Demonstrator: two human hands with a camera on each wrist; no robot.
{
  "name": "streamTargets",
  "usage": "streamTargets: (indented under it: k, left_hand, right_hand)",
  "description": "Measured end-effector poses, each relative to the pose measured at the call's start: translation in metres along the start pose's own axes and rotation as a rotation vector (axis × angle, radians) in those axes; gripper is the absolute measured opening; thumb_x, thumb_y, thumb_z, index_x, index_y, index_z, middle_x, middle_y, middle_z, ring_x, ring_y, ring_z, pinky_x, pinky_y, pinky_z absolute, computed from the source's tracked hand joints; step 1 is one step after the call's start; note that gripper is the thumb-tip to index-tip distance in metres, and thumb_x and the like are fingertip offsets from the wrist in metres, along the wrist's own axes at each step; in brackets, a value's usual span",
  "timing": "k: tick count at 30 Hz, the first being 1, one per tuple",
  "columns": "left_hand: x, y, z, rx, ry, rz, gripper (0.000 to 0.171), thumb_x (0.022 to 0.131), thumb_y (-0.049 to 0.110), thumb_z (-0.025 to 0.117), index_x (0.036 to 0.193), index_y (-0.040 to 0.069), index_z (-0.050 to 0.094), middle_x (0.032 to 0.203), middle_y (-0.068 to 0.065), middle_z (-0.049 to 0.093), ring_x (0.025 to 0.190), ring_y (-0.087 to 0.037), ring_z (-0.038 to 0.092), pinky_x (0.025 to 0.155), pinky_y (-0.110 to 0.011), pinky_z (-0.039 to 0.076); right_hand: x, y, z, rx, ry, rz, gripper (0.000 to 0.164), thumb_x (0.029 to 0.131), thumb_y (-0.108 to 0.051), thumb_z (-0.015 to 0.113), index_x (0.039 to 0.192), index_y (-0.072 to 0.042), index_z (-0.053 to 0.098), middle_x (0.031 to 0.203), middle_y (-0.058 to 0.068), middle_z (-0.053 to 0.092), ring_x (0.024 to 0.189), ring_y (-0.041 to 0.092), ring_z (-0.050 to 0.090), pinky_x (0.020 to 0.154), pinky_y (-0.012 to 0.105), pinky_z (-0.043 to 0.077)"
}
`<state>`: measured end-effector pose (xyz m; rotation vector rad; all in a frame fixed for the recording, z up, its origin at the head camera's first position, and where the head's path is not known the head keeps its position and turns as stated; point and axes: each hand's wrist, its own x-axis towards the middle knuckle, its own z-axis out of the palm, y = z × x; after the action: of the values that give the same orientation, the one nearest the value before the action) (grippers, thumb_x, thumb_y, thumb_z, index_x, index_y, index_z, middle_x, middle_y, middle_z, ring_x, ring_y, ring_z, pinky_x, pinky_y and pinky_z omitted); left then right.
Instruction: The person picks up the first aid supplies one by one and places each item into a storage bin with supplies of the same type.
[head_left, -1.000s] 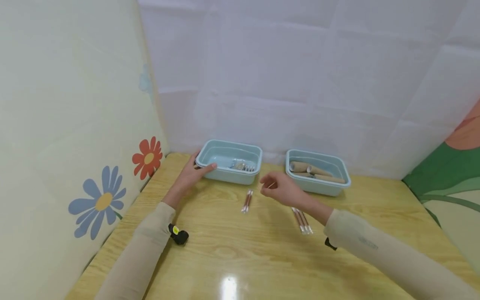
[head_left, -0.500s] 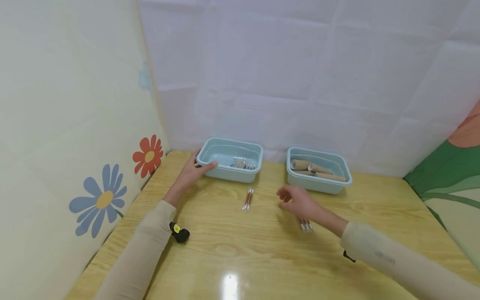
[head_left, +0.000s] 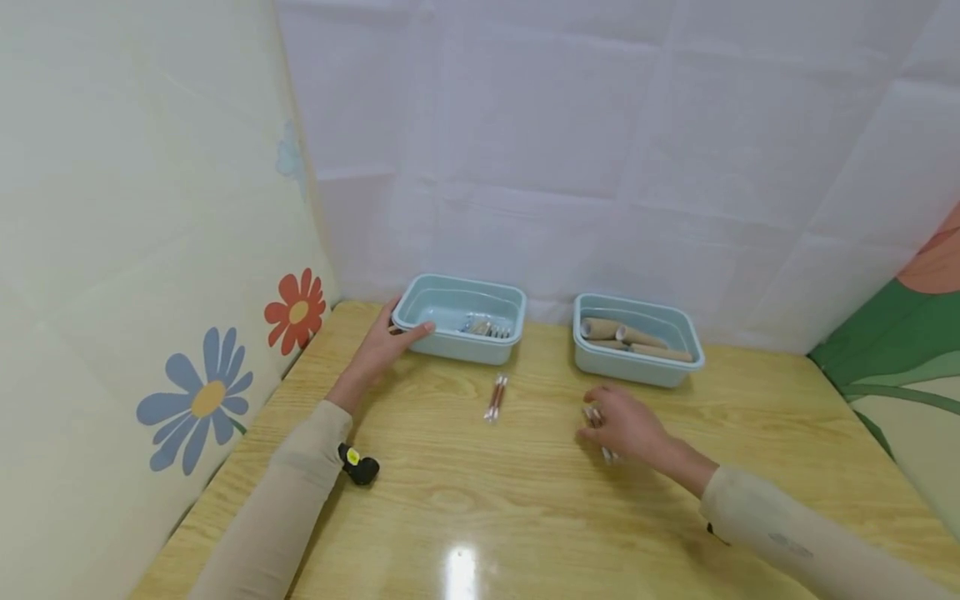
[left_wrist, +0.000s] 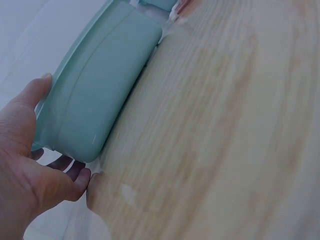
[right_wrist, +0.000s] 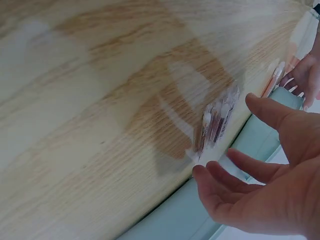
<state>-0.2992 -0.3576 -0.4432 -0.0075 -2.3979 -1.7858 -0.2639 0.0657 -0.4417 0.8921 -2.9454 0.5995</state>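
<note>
My left hand (head_left: 384, 344) grips the left end of a light blue plastic bin (head_left: 457, 347), thumb over the rim. In that bin lie some small clear packets (head_left: 486, 328). My right hand (head_left: 628, 423) hovers over several slim swabs in clear wrapping (right_wrist: 216, 120), brown in the middle with white ends. In the right wrist view its fingers are spread and loosely bent, with the swabs just beyond the fingertips. The hand partly covers them in the head view. Two more wrapped swabs (head_left: 496, 398) lie in front of the left bin.
A second light blue bin (head_left: 628, 367) stands at the back right, holding brown tubes and rolls (head_left: 640, 339). The wooden table (head_left: 442, 467) meets a white cloth backdrop (head_left: 480, 167) behind the bins and a flower-printed wall at the left.
My right hand has moved right and toward me, from the space between the bins to over the right-hand swabs. My left hand stays on the left bin.
</note>
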Motion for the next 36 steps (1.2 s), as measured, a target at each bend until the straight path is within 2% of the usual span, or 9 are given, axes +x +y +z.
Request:
streamTargets:
  k: [4,7,11,14,20,31,36]
  left_hand:
    - [0.001,-0.002,0.0,0.015,0.008,-0.001,0.099,0.093,0.046,0.073,0.165,0.019,0.011,0.162,-0.016,0.023,0.145,-0.036,0.027,0.113,-0.055,0.03]
    - [0.0,-0.002,0.0,0.015,0.009,-0.004,0.099,0.094,0.046,0.073,0.165,0.019,0.011,0.162,-0.016,0.024,0.144,-0.036,0.028,0.113,-0.055,0.03]
    - [0.0,-0.003,-0.001,0.021,0.008,-0.001,0.098,0.094,0.045,0.072,0.165,0.018,0.011,0.162,-0.016,0.024,0.144,-0.037,0.028,0.113,-0.056,0.03]
    - [0.0,-0.003,-0.001,0.028,0.011,0.002,0.099,0.094,0.047,0.073,0.165,0.018,0.011,0.162,-0.016,0.024,0.145,-0.036,0.028,0.113,-0.055,0.03]
    - [0.001,-0.004,0.0,0.028,0.02,0.006,0.101,0.091,0.05,0.074,0.165,0.018,0.014,0.161,-0.014,0.026,0.144,-0.034,0.03,0.112,-0.052,0.032]
    - [0.001,-0.005,0.0,0.024,0.01,0.005,0.101,0.092,0.049,0.074,0.165,0.017,0.011,0.162,-0.015,0.025,0.145,-0.036,0.028,0.114,-0.054,0.03]
    - [0.002,-0.005,0.0,0.016,0.015,0.018,0.098,0.094,0.045,0.073,0.165,0.016,0.012,0.162,-0.017,0.025,0.145,-0.037,0.028,0.115,-0.054,0.029]
  right_hand:
    - [-0.006,0.003,-0.002,-0.022,-0.019,0.094,0.058,0.081,-0.031,0.088,0.121,0.005,0.066,0.117,0.019,0.065,0.102,0.03,0.063,0.086,0.047,0.053]
    - [-0.009,0.004,-0.004,0.015,-0.043,0.177,0.048,0.081,-0.035,0.087,0.105,0.003,0.068,0.097,0.014,0.066,0.082,0.024,0.062,0.068,0.042,0.053]
    - [-0.011,0.005,-0.007,0.097,-0.067,0.241,0.038,0.082,-0.036,0.086,0.077,-0.009,0.061,0.07,0.003,0.057,0.059,0.017,0.052,0.05,0.032,0.041]
    - [-0.012,0.005,-0.007,0.117,-0.074,0.235,0.035,0.083,-0.036,0.085,0.077,-0.008,0.065,0.069,0.0,0.059,0.059,0.014,0.053,0.049,0.03,0.042]
    - [-0.013,0.006,-0.006,0.148,-0.082,0.238,0.037,0.083,-0.031,0.086,0.093,0.001,0.071,0.08,0.004,0.066,0.066,0.015,0.059,0.056,0.031,0.05]
    - [-0.011,0.009,-0.006,0.207,-0.088,0.193,0.035,0.084,-0.022,0.086,0.097,0.007,0.07,0.086,0.008,0.069,0.076,0.018,0.063,0.064,0.033,0.054]
    - [-0.009,0.015,-0.003,0.249,-0.088,0.178,0.03,0.083,-0.018,0.085,0.095,0.005,0.07,0.083,0.006,0.067,0.073,0.016,0.062,0.061,0.031,0.053]
